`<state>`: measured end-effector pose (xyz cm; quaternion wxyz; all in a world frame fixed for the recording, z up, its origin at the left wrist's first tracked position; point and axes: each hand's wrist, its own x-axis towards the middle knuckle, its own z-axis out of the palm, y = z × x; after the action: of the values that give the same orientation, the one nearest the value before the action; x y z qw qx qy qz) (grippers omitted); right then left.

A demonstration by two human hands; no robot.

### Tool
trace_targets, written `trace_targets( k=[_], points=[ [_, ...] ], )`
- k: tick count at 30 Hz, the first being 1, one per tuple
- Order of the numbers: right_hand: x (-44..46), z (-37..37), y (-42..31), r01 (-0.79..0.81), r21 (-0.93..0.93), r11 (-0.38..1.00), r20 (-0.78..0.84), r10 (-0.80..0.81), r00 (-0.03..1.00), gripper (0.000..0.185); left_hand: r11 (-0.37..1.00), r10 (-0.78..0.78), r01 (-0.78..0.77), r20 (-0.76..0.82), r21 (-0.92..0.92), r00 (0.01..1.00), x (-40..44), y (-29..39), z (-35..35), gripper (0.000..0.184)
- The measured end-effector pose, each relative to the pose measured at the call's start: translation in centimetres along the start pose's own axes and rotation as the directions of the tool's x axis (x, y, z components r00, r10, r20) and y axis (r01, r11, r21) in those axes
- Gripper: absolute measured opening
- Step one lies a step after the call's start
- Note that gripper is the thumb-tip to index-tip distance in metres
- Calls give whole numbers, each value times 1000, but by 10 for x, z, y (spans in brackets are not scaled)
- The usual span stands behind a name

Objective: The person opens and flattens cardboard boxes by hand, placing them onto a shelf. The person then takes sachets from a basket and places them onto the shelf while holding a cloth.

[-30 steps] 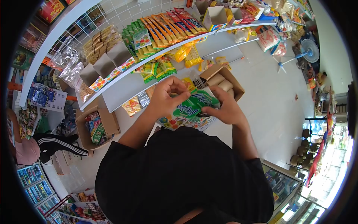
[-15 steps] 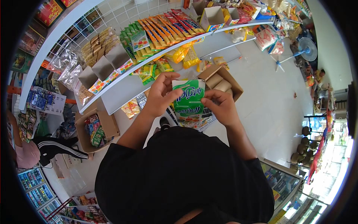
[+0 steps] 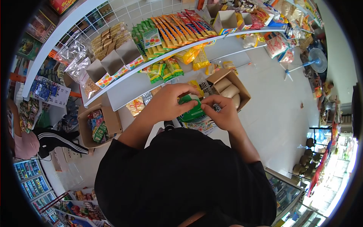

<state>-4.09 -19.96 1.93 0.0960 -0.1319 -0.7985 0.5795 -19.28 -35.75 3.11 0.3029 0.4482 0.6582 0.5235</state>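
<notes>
A green Nutrijell carton (image 3: 193,114) is held low in front of my chest, its printed face partly covered by my fingers. My left hand (image 3: 169,101) curls over its upper left side, thumb pressed on the green face. From the right, my right hand (image 3: 222,112) pinches the carton's upper edge between thumb and fingertips. Fruit pictures show along the carton's lower part. Just beyond the hands, green-and-yellow packets (image 3: 166,70) lie on the lower shelf, and a cardboard box (image 3: 244,99) of brown wrapped bundles stands to the right.
The curved upper shelf (image 3: 166,54) holds open white display boxes (image 3: 112,62), green sachets (image 3: 146,43) and orange and red packs (image 3: 181,25). Another cardboard box (image 3: 113,121) with sachets stands left. A person in black striped trousers (image 3: 56,140) is at far left; a fan (image 3: 317,60) stands right.
The carton has tipped, so less of its green face shows. My left hand has moved right and over its top; my right hand stays on its edge. The view has shifted slightly.
</notes>
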Motion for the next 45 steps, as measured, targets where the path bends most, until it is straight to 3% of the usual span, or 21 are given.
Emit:
trace_targets(
  k=[2, 4, 8, 17, 21, 23, 24, 26, 28, 30, 32, 35, 37, 41, 45],
  points=[
    [0, 2, 0, -33, 8, 999, 3, 33, 999, 10, 1000, -1, 3, 104, -14, 995, 0, -3, 0, 22],
    [1, 4, 3, 26, 87, 996, -36, -23, 999, 11, 999, 32, -35, 94, 32, 995, 0, 4, 1, 20],
    [2, 4, 7, 0, 166, 986, -14, 2, 1000, 10, 981, 167, -174, 82, 86, 983, -1, 0, 6, 15],
    [-1, 4, 15, -58, 243, 968, 19, 55, 998, 7, 976, 205, -210, 77, 64, 976, -2, -7, 18, 13],
    [-1, 2, 12, -139, 403, 904, 58, 126, 990, 6, 963, 259, -265, 104, 51, 960, -1, -7, 14, 13],
    [-2, -1, 9, -174, 487, 856, 91, 149, 985, 6, 979, 202, -203, 116, -5, 972, 0, -6, 10, 16],
    [-3, -3, 6, -181, 421, 889, 98, 154, 983, 5, 979, 202, -202, 118, -5, 972, 0, -7, 7, 16],
    [-5, -3, 6, -191, 352, 916, 107, 164, 981, 6, 997, 56, -65, 179, 44, 982, -1, -8, 2, 21],
    [-5, -3, 6, -74, 209, 975, 105, 53, 993, 7, 998, 53, -60, 192, 32, 980, -1, -16, 4, 23],
    [-8, 0, 6, -85, 234, 968, 115, 60, 992, 8, 998, 50, -56, 205, 20, 978, 0, -16, 3, 24],
    [-8, 3, 8, -96, 260, 961, 129, 64, 990, 10, 996, -82, 70, 312, 49, 946, 1, -12, -1, 23],
    [-8, 6, 17, -84, 385, 919, 176, 16, 984, 11, 996, 46, -17, 349, -85, 936, 2, -18, -3, 22],
    [-7, 5, 20, -73, 483, 872, 218, -39, 975, 9, 996, 41, -6, 370, -94, 928, 2, -14, -6, 21],
    [-5, 11, 25, -8, 540, 842, 178, -105, 978, 6, 979, 62, 19, 389, -201, 919, 3, -16, -7, 20],
    [-3, 15, 22, 27, 528, 849, 135, -116, 984, 6, 985, 34, 39, 415, -166, 909, 6, -16, -13, 20]
  ],
)
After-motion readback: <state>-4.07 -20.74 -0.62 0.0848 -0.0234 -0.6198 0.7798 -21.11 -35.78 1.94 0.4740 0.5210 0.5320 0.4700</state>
